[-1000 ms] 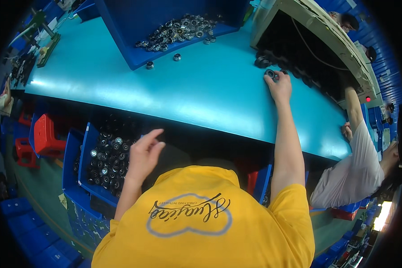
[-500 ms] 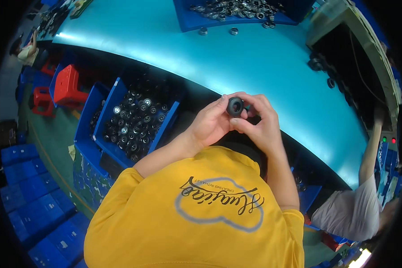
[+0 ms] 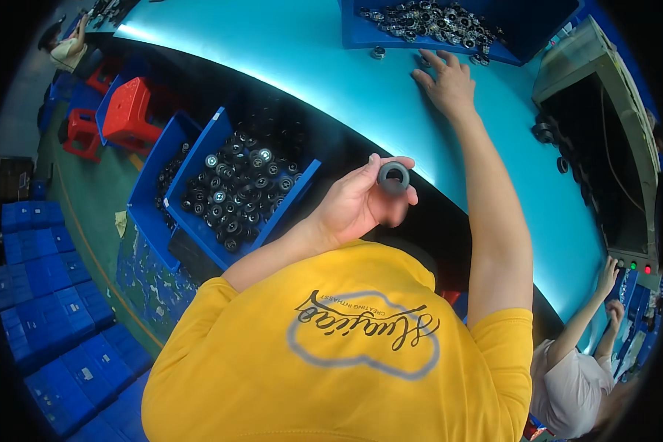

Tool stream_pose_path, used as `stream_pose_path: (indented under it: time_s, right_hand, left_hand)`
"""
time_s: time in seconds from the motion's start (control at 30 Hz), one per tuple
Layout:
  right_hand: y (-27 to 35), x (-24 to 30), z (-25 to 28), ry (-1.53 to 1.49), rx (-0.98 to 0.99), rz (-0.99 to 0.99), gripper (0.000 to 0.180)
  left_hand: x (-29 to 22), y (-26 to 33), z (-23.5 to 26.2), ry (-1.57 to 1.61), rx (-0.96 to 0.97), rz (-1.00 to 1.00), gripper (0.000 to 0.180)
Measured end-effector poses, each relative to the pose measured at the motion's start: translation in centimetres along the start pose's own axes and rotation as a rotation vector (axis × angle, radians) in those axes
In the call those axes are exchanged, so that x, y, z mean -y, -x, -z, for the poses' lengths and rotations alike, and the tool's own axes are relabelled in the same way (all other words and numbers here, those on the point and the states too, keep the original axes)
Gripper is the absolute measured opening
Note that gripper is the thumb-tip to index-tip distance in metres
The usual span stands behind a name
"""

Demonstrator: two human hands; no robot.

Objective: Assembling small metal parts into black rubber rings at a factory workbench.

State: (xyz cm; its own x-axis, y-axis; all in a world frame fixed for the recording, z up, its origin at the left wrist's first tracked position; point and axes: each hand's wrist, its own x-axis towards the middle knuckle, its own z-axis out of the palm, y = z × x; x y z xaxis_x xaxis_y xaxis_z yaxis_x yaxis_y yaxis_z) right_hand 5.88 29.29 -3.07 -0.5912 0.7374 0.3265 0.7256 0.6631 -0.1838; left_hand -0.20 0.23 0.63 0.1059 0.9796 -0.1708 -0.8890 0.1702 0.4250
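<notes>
Your left hand [image 3: 357, 206] pinches the dark ring [image 3: 394, 177] just above the desk [image 3: 287, 51] edge; keep it level. Your right hand [image 3: 446, 77], fingers spread flat, rests by the blue tray [image 3: 508, 29]; pick one metal part [image 3: 378, 52] cleanly.

White labels on the fronts of stacked blue crates [image 3: 44, 324] at lower left, small and rectangular.

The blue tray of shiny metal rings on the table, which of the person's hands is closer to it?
Right. The right hand lies flat on the table just below the blue tray, fingertips almost touching. The left hand is far back, holding a dark ring.
</notes>
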Motion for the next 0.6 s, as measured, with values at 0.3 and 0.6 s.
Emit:
stream_pose_path:
  time_s: [0.3,0.6]
  right_hand:
    - [2.1,-1.9,0.3,-0.179,-0.096,0.038,0.026]
    - [10.3,-0.1,7.5,-0.736,0.066,-0.232,0.032]
  left_hand:
    - [0.3,0.0,0.0,0.019,0.02,0.047,0.056]
    - [1.3,-0.3,-0.4,-0.013,0.046,0.065,0.055]
